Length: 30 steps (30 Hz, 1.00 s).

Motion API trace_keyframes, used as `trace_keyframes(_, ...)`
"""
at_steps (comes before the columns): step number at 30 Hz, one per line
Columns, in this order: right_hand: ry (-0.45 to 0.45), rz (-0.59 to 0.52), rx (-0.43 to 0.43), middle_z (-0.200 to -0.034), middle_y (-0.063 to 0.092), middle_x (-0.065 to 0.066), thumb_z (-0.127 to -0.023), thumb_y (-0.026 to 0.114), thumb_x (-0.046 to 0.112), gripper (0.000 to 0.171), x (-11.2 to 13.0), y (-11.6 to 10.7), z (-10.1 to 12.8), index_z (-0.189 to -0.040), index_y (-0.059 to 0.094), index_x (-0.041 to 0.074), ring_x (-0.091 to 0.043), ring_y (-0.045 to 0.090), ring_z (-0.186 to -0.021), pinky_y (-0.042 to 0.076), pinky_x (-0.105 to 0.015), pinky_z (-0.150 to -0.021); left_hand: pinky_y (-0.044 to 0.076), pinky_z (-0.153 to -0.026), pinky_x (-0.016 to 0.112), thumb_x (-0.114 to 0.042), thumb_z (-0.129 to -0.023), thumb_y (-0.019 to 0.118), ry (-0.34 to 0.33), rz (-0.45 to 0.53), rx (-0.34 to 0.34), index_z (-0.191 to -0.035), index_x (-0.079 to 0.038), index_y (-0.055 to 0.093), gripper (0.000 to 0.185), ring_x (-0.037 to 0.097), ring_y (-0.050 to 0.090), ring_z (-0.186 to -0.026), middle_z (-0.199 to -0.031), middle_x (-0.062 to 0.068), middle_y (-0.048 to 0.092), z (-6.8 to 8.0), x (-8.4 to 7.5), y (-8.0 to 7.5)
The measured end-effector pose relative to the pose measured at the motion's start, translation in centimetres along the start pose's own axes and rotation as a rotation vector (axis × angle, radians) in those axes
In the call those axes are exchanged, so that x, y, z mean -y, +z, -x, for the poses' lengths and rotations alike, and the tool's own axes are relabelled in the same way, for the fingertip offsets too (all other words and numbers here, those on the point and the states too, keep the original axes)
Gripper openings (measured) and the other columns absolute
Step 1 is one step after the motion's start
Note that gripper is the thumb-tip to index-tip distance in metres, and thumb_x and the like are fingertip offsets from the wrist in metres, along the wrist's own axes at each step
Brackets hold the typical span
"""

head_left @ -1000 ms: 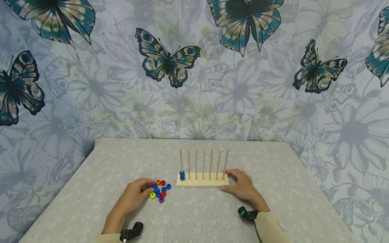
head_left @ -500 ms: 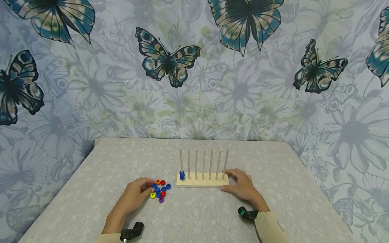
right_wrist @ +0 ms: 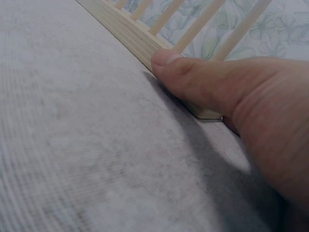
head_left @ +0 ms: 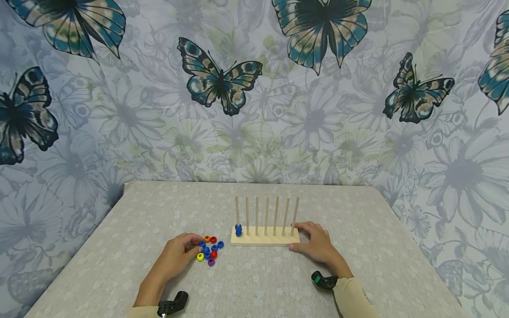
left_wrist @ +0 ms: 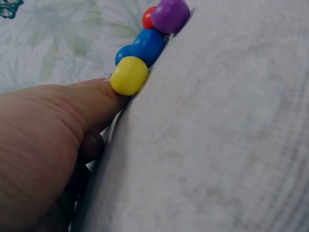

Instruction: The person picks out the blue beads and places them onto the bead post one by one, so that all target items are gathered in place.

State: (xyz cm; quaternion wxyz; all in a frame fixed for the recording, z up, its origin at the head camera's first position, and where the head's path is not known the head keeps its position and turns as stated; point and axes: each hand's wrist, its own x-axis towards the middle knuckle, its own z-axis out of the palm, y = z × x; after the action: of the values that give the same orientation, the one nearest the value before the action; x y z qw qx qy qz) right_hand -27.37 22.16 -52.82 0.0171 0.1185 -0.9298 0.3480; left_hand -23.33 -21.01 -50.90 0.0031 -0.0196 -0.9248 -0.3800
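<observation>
Head view: my left hand rests on the grey table at the edge of a loose cluster of small beads. Fingers are curled; I cannot tell for certain whether they pinch a bead. In the left wrist view the thumb tip touches the yellow bead, with a blue bead, a red one and a purple bead lined up just beyond it.

My right hand is set against the right end of the wooden peg rack. Right wrist view shows the thumb pressed flat along the front edge of the base; in the head view the index finger lies round the rear corner, so the base end is gripped between them.

The rack stands upright, right of the bead cluster, seven pegs in a row. Two blue beads sit stacked at the foot of the leftmost peg.
</observation>
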Motion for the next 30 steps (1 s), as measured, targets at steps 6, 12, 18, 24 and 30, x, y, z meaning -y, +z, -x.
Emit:
trace_keyframes(6,-0.002,-0.01,0.0,-0.13,0.062,0.004,-0.072,0.083,0.059,0.073,0.06,0.03,0.07,-0.134,0.061,0.03,-0.025,0.05,-0.128,0.03,-0.051,-0.106,0.05,-0.07,0.024,-0.014,-0.092,0.073,0.0,-0.034,-0.013,-0.11,-0.019,0.072,0.02,0.01,0.059,-0.079,-0.098,-0.005,0.07,0.17,-0.09,-0.06)
trace_keyframes(12,0.002,-0.006,0.002,-0.13,0.062,0.003,-0.072,0.083,0.059,0.073,0.2,-0.02,0.14,-0.134,0.061,0.028,-0.025,0.05,-0.128,0.03,-0.051,-0.105,0.046,-0.068,0.024,-0.017,-0.091,0.075,0.027,-0.076,-0.028,-0.11,-0.02,0.072,0.019,0.01,0.055,-0.078,-0.096,-0.005,0.067,0.24,0.01,-0.13)
trace_keyframes(18,0.004,-0.002,-0.003,-0.13,0.062,0.002,-0.072,0.084,0.058,0.073,0.28,-0.08,0.2,-0.135,0.061,0.028,-0.025,0.051,-0.127,0.03,-0.05,-0.105,0.047,-0.067,0.023,-0.017,-0.091,0.075,0.015,-0.047,-0.02,-0.109,-0.019,0.072,0.018,0.01,0.056,-0.077,-0.096,-0.006,0.068,0.18,0.13,-0.02)
trace_keyframes(24,-0.005,-0.009,-0.009,-0.131,0.063,0.001,-0.072,0.084,0.057,0.073,0.46,-0.2,0.33,-0.134,0.062,0.027,-0.026,0.052,-0.127,0.03,-0.051,-0.105,0.045,-0.065,0.024,-0.017,-0.091,0.074,0.005,-0.046,-0.025,-0.109,-0.02,0.071,0.019,0.011,0.054,-0.076,-0.088,-0.006,0.065,0.2,0.17,0.0)
trace_keyframes(30,-0.005,-0.004,-0.008,-0.129,0.063,0.001,-0.073,0.084,0.055,0.073,0.73,-0.26,0.38,-0.135,0.062,0.025,-0.026,0.052,-0.125,0.03,-0.051,-0.105,0.043,-0.064,0.025,-0.021,-0.091,0.075,0.008,-0.056,-0.032,-0.109,-0.02,0.071,0.019,0.011,0.053,-0.074,-0.085,-0.006,0.064,0.23,0.28,-0.14)
